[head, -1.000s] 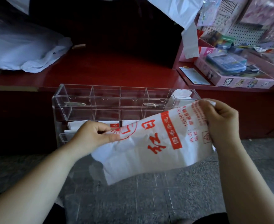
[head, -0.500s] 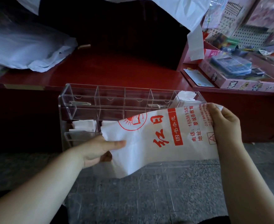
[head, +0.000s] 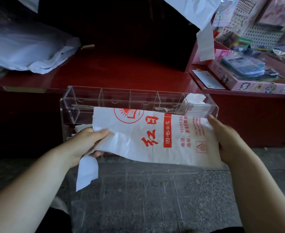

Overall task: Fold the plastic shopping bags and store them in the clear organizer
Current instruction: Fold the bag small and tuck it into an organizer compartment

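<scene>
A white plastic shopping bag [head: 148, 137] with red print is stretched flat between my hands, in front of the clear organizer [head: 88, 100]. My left hand [head: 86, 142] grips its left end, thumb on top, and a loose handle strip hangs below it. My right hand [head: 225, 140] holds the right end, fingers curled round the edge. The organizer has several compartments in its top row. The rightmost one holds a folded white bag [head: 194, 101]. More folded white bags [head: 82, 127] show in the lower row behind my left hand.
A red counter [head: 130, 71] runs behind the organizer. A heap of white plastic bags [head: 25, 47] lies at its left. More bags hang at the top right [head: 203, 31]. Pink boxes and stationery [head: 249, 73] crowd the right shelf. Grey stone floor [head: 138, 199] lies below.
The bag has been pulled flatter and more level between my hands. My left hand shifted its hold on the left end, and a handle strip now dangles below it.
</scene>
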### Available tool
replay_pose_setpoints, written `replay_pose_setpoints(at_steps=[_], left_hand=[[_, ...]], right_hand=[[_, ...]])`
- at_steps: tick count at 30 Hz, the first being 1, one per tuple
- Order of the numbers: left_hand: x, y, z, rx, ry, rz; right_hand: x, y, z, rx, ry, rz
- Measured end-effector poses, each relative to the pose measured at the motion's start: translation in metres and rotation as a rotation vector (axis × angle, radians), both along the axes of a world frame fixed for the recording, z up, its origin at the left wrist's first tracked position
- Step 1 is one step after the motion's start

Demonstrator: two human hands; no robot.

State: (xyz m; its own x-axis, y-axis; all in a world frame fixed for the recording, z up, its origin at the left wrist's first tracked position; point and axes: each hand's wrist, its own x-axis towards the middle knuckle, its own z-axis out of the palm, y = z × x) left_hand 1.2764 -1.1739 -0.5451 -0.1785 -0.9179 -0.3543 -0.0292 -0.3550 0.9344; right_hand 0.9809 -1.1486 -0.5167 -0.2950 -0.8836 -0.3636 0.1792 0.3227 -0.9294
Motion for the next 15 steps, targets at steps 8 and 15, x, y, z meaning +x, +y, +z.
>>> replay_pose_setpoints(at_steps=[8, 15], left_hand=[[0.009, -0.005, 0.012, 0.041, 0.062, 0.063], [0.016, -0.006, 0.013, 0.008, 0.159, 0.055]], right_hand=[[0.008, 0.006, -0.013, 0.079, 0.051, 0.563], [0.009, 0.002, -0.014, -0.049, -0.108, 0.242]])
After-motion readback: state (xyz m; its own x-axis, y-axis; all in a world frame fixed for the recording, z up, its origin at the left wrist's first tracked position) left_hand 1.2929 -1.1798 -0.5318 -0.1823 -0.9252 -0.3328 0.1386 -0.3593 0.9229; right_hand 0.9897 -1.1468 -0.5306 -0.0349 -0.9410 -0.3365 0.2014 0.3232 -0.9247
